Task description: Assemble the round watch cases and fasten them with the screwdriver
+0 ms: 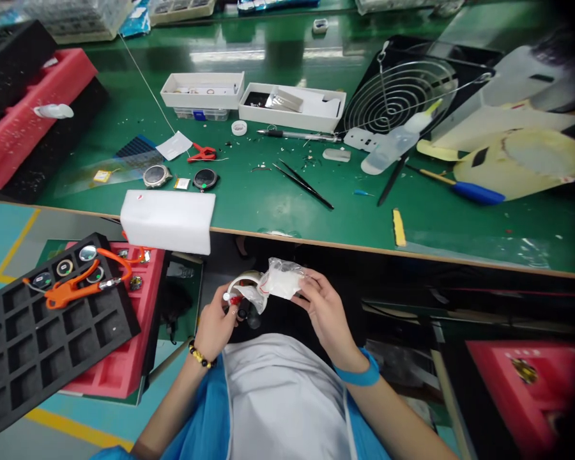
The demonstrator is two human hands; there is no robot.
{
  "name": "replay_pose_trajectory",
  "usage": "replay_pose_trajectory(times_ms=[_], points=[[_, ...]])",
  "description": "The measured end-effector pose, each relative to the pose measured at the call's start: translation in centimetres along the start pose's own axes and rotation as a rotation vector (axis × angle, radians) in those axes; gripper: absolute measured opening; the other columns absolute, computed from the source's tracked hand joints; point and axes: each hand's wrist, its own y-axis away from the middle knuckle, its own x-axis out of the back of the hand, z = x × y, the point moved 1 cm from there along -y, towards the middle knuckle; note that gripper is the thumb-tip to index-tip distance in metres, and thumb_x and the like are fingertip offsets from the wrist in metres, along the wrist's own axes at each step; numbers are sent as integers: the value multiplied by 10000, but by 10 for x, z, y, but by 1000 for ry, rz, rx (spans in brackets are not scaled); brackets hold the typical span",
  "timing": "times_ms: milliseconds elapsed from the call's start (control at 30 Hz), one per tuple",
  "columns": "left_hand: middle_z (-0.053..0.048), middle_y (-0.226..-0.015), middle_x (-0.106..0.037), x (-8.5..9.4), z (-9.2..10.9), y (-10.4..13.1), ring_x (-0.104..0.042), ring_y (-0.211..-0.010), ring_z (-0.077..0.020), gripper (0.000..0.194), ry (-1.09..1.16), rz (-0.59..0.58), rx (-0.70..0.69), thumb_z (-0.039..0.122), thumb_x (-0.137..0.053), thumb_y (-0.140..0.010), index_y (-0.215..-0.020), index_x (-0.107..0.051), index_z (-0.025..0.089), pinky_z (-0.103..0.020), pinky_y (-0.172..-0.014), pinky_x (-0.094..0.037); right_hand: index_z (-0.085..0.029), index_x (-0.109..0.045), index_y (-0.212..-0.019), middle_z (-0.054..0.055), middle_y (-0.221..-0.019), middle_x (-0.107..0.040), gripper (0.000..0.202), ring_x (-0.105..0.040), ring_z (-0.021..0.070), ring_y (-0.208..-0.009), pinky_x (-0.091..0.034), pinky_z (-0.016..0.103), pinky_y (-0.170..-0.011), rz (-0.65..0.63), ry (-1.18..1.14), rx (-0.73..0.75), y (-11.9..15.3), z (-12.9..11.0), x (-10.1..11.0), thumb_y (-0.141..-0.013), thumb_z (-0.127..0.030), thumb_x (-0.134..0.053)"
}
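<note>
Below the bench edge, my left hand [217, 324] is closed on a white round container [245, 277] that holds small red, black and clear items. My right hand [322, 306] pinches the right side of a clear plastic bag [283, 279] with white content. The bag's left end touches or overlaps the container's rim. On the bench lie a white foam sheet [167, 218], two round watch parts, one silver [156, 176] and one black [206, 179], a red clamp [202, 153] and tweezers [304, 185].
A black tray [52, 332] with orange pliers [71, 289] overlaps a pink tray [119, 377] at the left. White boxes [292, 118], a fan [402, 89], a bottle [397, 144] and a yellow-handled tool [398, 227] are on the green bench [249, 207].
</note>
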Motion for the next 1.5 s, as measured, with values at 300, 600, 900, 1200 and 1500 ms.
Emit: replay_pose_trajectory(times_ms=[300, 600, 900, 1200, 1500], points=[[4, -834, -766, 1, 4, -1, -713, -621, -174, 422, -1, 11, 11, 252, -482, -925, -1343, -537, 235, -256, -620, -521, -249, -694, -1117, 38, -1121, -715, 385, -685, 218, -1033, -660, 332, -803, 7, 71, 138, -3, 1, 7, -817, -431, -853], [-53, -1037, -804, 0, 22, 4, -747, -716, -203, 475, -140, 13, -8, 312, -492, -964, -1434, -499, 240, -293, -722, -524, -347, -695, -1304, 43, -1215, -669, 457, -671, 197, -1074, -597, 363, -927, -206, 887, 981, 17, -10, -6, -991, -60, -526], [-48, -1022, -798, -8, 26, 3, -745, -736, -225, 465, -194, 14, -17, 294, -470, -966, -1429, -498, 260, -295, -696, -493, -285, -586, -1447, 89, -1431, -594, 524, -568, 309, -1305, -581, 488, -1012, -535, 1141, 813, 18, -11, -19, -934, -185, -627], [-36, -982, -799, -5, 24, -1, -750, -733, -229, 468, -157, 25, -5, 289, -497, -965, -1432, -528, 284, -302, -718, -506, -282, -791, -981, 59, -1087, -743, 139, -693, 262, -1007, -604, 434, -900, -116, 496, 463, -4, -4, -14, -937, -391, -717], [-16, -876, -787, 6, 12, -2, -710, -613, -173, 414, -15, 33, 48, 242, -509, -935, -1347, -552, 242, -266, -648, -514, -216, -792, -911, 33, -988, -740, 370, -684, 215, -982, -620, 356, -894, -49, 2, -66, -22, 2, -5, -693, -487, -918]])
